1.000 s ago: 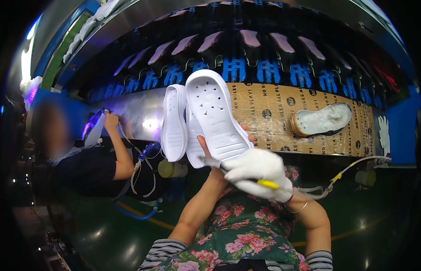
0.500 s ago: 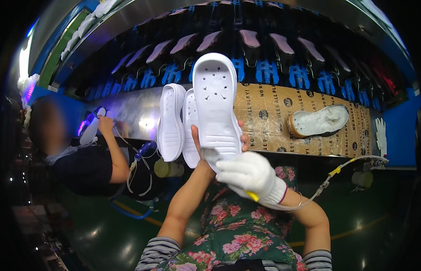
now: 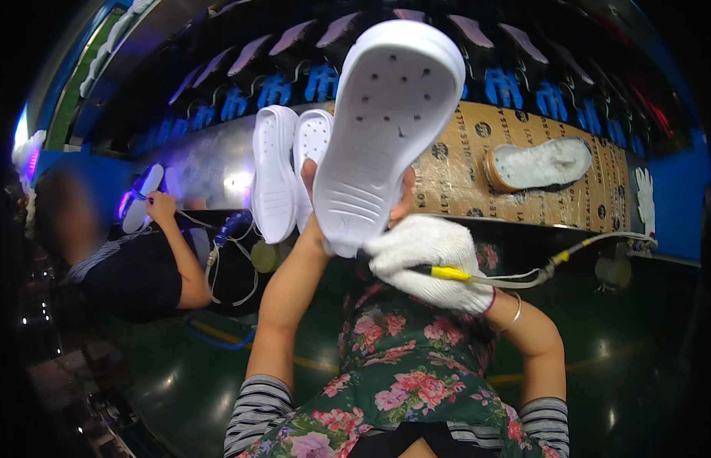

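Observation:
My left hand (image 3: 308, 182) grips a white shoe sole (image 3: 355, 164) from beneath, thumb on one side and fingertips on the other. The sole is tilted, its holed toe end raised toward me and its heel low. In a white knit glove, my right hand (image 3: 432, 263) closes around a brush (image 3: 451, 273) with a dark handle, a yellow band and a thin tube trailing from it. The brush tip is at the heel edge of the sole, mostly hidden and blurred. Two more white soles (image 3: 275, 175) stand side by side just left of the held one.
A brown printed cardboard sheet (image 3: 455, 183) covers the bench at right, bearing a single shoe (image 3: 540, 163) with a whitish coated bottom. Behind runs a rack of shoes on blue holders (image 3: 502, 88). A white glove (image 3: 644, 200) hangs far right. A co-worker (image 3: 134, 267) handles a sole at left.
The held sole has come up closer to me and tilted, leaning right at its toe. My right hand with the brush has shifted from the sole's inside to its heel edge.

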Available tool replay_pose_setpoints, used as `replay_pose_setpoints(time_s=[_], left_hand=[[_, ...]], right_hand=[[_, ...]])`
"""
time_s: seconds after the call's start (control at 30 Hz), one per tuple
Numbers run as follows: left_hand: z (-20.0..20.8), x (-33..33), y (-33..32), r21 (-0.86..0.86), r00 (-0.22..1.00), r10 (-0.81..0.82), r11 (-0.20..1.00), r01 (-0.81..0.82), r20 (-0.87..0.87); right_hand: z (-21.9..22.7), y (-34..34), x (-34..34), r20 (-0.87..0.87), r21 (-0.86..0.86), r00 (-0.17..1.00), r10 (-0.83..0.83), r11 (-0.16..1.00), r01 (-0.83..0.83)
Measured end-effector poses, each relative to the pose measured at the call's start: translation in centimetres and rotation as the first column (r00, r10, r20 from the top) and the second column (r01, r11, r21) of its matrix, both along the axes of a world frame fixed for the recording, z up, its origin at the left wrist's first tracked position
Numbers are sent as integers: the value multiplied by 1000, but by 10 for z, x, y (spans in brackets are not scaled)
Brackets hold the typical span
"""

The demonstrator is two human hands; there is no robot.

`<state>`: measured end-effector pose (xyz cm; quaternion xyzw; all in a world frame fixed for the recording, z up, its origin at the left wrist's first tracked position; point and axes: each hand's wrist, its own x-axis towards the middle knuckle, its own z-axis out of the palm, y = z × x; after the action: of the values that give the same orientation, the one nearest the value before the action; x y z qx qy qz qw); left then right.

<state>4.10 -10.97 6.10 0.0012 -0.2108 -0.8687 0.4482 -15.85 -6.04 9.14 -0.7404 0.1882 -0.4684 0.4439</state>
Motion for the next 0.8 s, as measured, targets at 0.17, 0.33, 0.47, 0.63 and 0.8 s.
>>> replay_pose_setpoints(time_s=[0.17,0.33,0.47,0.63,0.8], left_hand=[[7,-2,-15,-59,986,-21,998,32,167],[-17,5,-19,-32,979,-204,978,204,-2],[-17,6,-18,43,975,-221,974,220,-4],[-16,8,-19,-19,960,-264,964,266,91],[-10,5,-15,46,965,-215,977,210,148]], right_hand=[[-24,15,5,-105,-392,989,-101,918,51],[-5,17,-5,-66,-210,998,24,977,-37],[-11,13,0,-131,-460,971,-199,880,118],[-24,33,2,-87,-342,995,43,937,-70],[-19,22,-8,-162,-444,975,-155,893,68]])
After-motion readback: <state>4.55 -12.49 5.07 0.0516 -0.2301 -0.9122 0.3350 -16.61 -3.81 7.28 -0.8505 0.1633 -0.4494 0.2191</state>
